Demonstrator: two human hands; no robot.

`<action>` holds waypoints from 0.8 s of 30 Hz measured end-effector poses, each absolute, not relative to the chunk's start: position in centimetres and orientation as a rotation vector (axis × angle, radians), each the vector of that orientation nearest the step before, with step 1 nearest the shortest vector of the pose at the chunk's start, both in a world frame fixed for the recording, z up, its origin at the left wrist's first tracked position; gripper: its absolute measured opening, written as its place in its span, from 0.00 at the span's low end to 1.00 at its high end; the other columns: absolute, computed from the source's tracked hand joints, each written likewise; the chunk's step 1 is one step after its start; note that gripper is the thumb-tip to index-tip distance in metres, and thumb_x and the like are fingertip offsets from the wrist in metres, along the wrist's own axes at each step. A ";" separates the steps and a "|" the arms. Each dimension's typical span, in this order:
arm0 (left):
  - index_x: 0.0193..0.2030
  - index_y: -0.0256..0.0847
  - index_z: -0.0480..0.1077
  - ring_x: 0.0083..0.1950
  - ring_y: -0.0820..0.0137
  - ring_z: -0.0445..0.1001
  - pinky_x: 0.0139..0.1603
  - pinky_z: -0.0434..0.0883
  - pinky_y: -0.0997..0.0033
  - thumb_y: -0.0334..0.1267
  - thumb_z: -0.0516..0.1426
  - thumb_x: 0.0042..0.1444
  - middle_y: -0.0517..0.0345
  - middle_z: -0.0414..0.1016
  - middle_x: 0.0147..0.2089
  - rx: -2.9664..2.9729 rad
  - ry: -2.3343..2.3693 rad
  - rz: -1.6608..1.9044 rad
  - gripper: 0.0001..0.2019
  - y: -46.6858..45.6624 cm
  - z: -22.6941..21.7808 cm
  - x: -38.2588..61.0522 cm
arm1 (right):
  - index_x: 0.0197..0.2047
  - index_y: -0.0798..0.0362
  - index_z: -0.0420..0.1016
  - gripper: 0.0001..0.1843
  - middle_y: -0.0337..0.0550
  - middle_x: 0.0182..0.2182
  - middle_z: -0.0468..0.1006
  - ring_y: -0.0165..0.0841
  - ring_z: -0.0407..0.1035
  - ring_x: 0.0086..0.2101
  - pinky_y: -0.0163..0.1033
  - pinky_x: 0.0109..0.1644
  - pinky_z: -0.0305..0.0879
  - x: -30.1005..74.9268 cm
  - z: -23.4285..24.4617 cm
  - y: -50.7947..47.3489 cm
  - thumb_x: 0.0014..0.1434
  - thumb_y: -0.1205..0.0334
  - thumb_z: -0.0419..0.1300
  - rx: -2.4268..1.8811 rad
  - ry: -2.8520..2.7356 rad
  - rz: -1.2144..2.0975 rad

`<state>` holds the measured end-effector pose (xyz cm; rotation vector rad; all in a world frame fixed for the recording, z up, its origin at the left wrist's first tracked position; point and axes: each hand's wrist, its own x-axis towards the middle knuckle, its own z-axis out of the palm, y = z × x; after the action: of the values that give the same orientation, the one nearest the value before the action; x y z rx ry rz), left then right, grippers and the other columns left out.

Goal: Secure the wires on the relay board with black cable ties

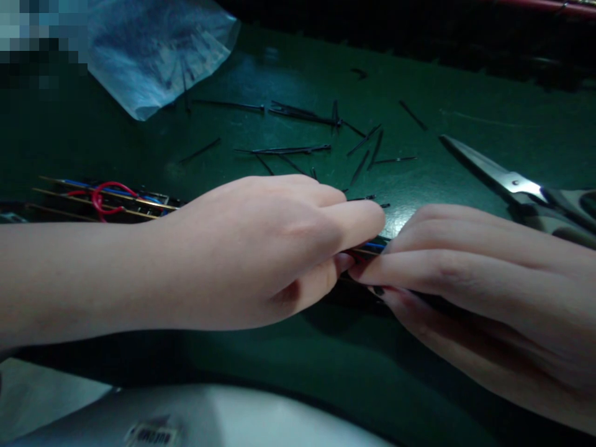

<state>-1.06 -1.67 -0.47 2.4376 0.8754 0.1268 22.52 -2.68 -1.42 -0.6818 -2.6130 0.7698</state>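
My left hand reaches in from the left, fingers curled and thumb bent in, closed over a bundle of wired circuit boards. Red and blue wires run along the boards, and most of the bundle is hidden under my left hand and wrist. From the right, my right hand pinches with thumb and index finger at the bundle's right part, touching my left fingertips. A small black end, which looks like part of a cable tie, shows between the right thumb and index finger.
Several loose black cable ties lie scattered on the green table behind my hands. Scissors rest at the right, blades pointing left. A clear plastic bag lies at the back left. A dark object with a jagged edge spans the back.
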 end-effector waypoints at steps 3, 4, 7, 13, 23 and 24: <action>0.44 0.44 0.70 0.39 0.68 0.72 0.33 0.62 0.67 0.31 0.52 0.63 0.61 0.74 0.38 2.430 0.874 0.132 0.08 -1.7 -0.5 -1.1 | 0.47 0.47 0.72 0.09 0.41 0.36 0.76 0.31 0.70 0.35 0.39 0.31 0.69 22.6 -1.4 -2.7 0.70 0.64 0.51 -0.708 -2.614 0.768; 0.43 0.44 0.70 0.39 0.69 0.71 0.32 0.61 0.67 0.31 0.52 0.63 0.61 0.74 0.38 2.429 0.876 0.134 0.07 -1.7 -0.5 -1.1 | 0.47 0.47 0.72 0.09 0.41 0.36 0.76 0.31 0.70 0.36 0.39 0.31 0.68 22.6 -1.4 -2.8 0.70 0.64 0.51 -0.711 -2.611 0.769; 0.42 0.44 0.69 0.38 0.69 0.70 0.31 0.58 0.66 0.31 0.52 0.63 0.62 0.73 0.37 2.430 0.878 0.136 0.07 -1.8 -0.5 -1.2 | 0.46 0.47 0.72 0.08 0.42 0.36 0.76 0.32 0.71 0.36 0.39 0.31 0.69 22.7 -1.3 -2.8 0.70 0.64 0.52 -0.720 -2.613 0.786; 0.42 0.43 0.69 0.38 0.68 0.70 0.31 0.55 0.65 0.31 0.53 0.62 0.61 0.73 0.37 2.422 0.867 0.145 0.06 -1.7 -0.3 -1.2 | 0.46 0.47 0.72 0.08 0.42 0.36 0.76 0.32 0.71 0.35 0.39 0.30 0.69 22.5 -1.2 -2.7 0.69 0.64 0.52 -0.708 -2.610 0.790; 0.42 0.44 0.68 0.37 0.69 0.69 0.31 0.55 0.67 0.31 0.56 0.61 0.63 0.72 0.36 2.384 0.878 0.163 0.05 -1.9 -0.5 -1.1 | 0.48 0.48 0.73 0.08 0.42 0.36 0.78 0.31 0.71 0.36 0.39 0.30 0.70 22.6 -1.2 -2.7 0.68 0.65 0.55 -0.703 -2.611 0.770; 0.42 0.44 0.68 0.37 0.69 0.69 0.31 0.56 0.68 0.31 0.56 0.61 0.63 0.72 0.36 2.382 0.880 0.164 0.05 -1.8 -0.4 -1.1 | 0.48 0.48 0.73 0.08 0.42 0.36 0.78 0.31 0.71 0.36 0.39 0.30 0.70 22.6 -1.2 -2.8 0.67 0.65 0.56 -0.705 -2.611 0.768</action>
<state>-1.11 -1.85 -0.45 2.3818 0.8799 0.1643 22.58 -2.76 -1.16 -0.7050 -2.6108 0.7677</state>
